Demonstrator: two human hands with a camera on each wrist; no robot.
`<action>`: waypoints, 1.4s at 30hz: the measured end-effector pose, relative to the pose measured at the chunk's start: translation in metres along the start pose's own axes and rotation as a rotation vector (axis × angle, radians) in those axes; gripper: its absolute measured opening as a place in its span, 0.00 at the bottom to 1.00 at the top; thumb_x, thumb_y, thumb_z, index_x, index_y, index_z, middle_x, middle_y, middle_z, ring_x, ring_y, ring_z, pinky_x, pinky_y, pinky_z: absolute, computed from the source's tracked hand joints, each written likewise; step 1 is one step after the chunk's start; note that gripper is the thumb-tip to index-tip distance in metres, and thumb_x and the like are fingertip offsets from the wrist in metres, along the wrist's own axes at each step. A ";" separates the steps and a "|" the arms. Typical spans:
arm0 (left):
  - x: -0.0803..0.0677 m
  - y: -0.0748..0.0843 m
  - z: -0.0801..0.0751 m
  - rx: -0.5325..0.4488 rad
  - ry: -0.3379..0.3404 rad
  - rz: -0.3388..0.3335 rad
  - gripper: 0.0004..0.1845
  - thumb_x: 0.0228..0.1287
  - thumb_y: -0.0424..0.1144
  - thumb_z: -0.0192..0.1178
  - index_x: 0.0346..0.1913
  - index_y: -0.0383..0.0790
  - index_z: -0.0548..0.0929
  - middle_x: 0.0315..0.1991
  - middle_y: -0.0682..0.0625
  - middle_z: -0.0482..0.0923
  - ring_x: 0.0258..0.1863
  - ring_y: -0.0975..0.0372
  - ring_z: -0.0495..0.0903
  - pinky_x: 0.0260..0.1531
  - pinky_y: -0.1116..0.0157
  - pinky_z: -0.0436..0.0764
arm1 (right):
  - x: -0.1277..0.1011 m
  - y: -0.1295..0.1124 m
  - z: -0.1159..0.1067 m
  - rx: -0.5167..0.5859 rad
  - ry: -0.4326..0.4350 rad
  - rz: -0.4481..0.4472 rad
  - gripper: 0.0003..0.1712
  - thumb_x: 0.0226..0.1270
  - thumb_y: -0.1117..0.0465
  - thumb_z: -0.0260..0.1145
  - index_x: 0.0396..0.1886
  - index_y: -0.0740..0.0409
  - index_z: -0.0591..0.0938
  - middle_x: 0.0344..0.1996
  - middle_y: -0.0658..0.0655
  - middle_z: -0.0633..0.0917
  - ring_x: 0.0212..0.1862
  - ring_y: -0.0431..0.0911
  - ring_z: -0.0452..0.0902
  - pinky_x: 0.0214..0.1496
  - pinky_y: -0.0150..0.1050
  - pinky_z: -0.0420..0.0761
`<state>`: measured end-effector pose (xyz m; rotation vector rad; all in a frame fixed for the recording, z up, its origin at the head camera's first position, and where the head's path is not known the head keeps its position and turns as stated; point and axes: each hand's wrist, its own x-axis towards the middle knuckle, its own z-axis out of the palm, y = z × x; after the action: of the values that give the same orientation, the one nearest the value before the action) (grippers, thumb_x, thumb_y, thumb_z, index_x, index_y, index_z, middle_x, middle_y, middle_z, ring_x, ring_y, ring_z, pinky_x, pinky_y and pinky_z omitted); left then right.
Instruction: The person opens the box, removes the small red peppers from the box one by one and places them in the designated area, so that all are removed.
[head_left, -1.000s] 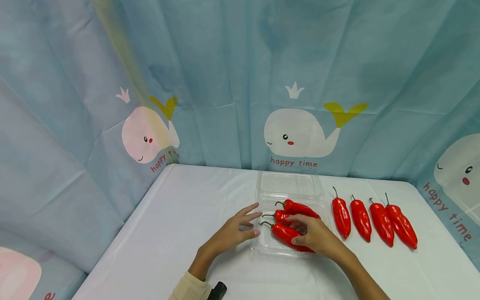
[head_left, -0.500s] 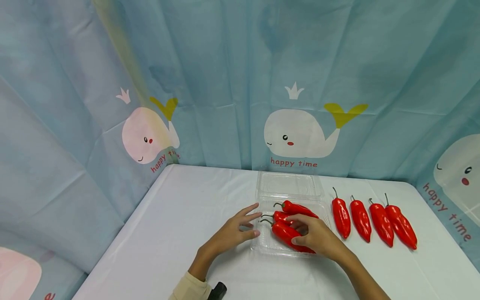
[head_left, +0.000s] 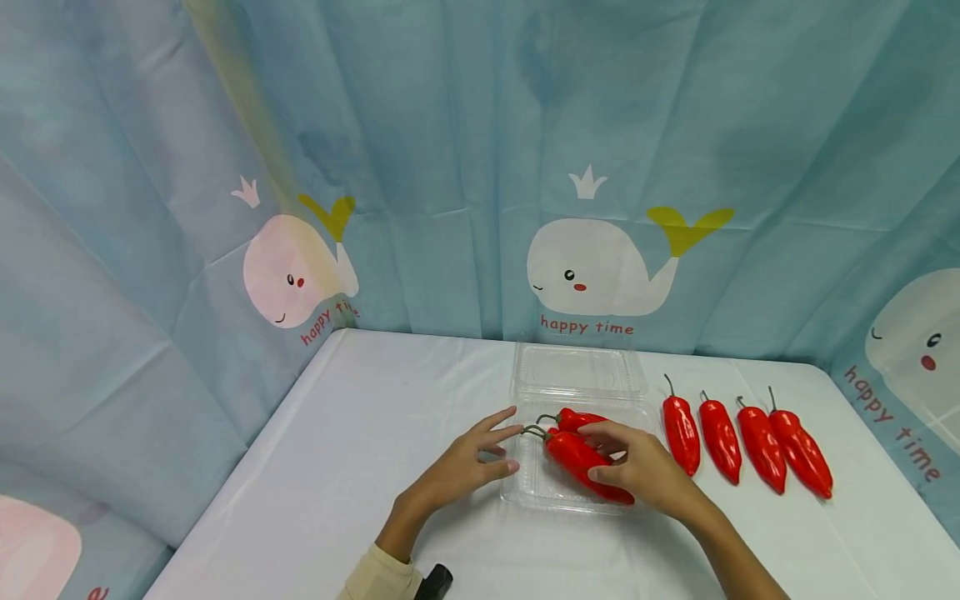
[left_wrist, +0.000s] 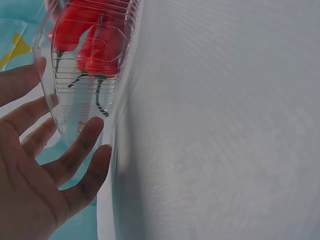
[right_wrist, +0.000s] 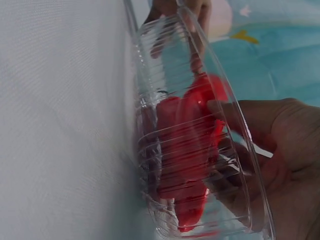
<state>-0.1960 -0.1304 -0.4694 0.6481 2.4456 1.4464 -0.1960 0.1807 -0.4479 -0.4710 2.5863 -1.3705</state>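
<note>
A clear plastic clamshell box (head_left: 528,492) lies with its lid flipped back on the white table. Inside are glossy red peppers with green stems. My right hand (head_left: 645,468) grips the front red pepper (head_left: 573,458), thumb on the near side and fingers on the far side. Behind it shows another red pepper (head_left: 572,418), partly under my fingers. A third is mostly hidden; its stem shows beside the front one's. My left hand (head_left: 468,462) has its fingers spread at the box's left wall. In the left wrist view, its fingertips (left_wrist: 93,125) are against or very near the clear wall.
Right of the box several more red peppers (head_left: 720,439) lie in a row, stems pointing away. The clear lid (head_left: 577,368) rests behind the box, close to a blue whale-print curtain (head_left: 450,250). White cloth (head_left: 360,417) covers the table.
My right hand has shifted slightly, and the front pepper's stem end has swung away from me over the middle pepper. The rear pepper has slid left and nearer. My left hand stays put.
</note>
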 end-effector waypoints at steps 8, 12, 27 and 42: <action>0.000 0.000 0.000 -0.010 0.000 -0.013 0.31 0.76 0.45 0.65 0.78 0.48 0.74 0.85 0.61 0.56 0.65 0.50 0.81 0.56 0.56 0.84 | -0.005 -0.003 -0.006 0.044 0.031 -0.008 0.33 0.61 0.63 0.80 0.67 0.58 0.82 0.53 0.58 0.88 0.52 0.51 0.84 0.45 0.35 0.88; 0.000 0.001 0.000 -0.010 -0.001 -0.004 0.31 0.76 0.44 0.64 0.78 0.48 0.74 0.85 0.55 0.56 0.65 0.48 0.81 0.55 0.54 0.84 | -0.008 -0.007 -0.009 0.035 0.068 0.005 0.33 0.61 0.61 0.80 0.67 0.56 0.82 0.54 0.57 0.88 0.52 0.50 0.84 0.46 0.35 0.88; 0.000 0.001 0.000 -0.007 0.003 -0.005 0.30 0.76 0.45 0.64 0.78 0.47 0.74 0.85 0.57 0.56 0.65 0.49 0.81 0.57 0.47 0.84 | -0.016 -0.012 -0.025 0.073 0.126 0.024 0.41 0.63 0.57 0.79 0.76 0.50 0.75 0.58 0.63 0.83 0.54 0.54 0.83 0.44 0.41 0.90; 0.001 -0.002 0.001 0.016 0.001 0.002 0.30 0.76 0.46 0.64 0.78 0.46 0.74 0.85 0.53 0.56 0.64 0.49 0.82 0.58 0.47 0.84 | -0.034 -0.013 -0.046 0.038 0.191 0.055 0.46 0.64 0.54 0.78 0.80 0.48 0.70 0.59 0.64 0.82 0.55 0.55 0.83 0.43 0.46 0.91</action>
<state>-0.1969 -0.1298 -0.4713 0.6533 2.4605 1.4292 -0.1754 0.2214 -0.4112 -0.2730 2.6926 -1.5113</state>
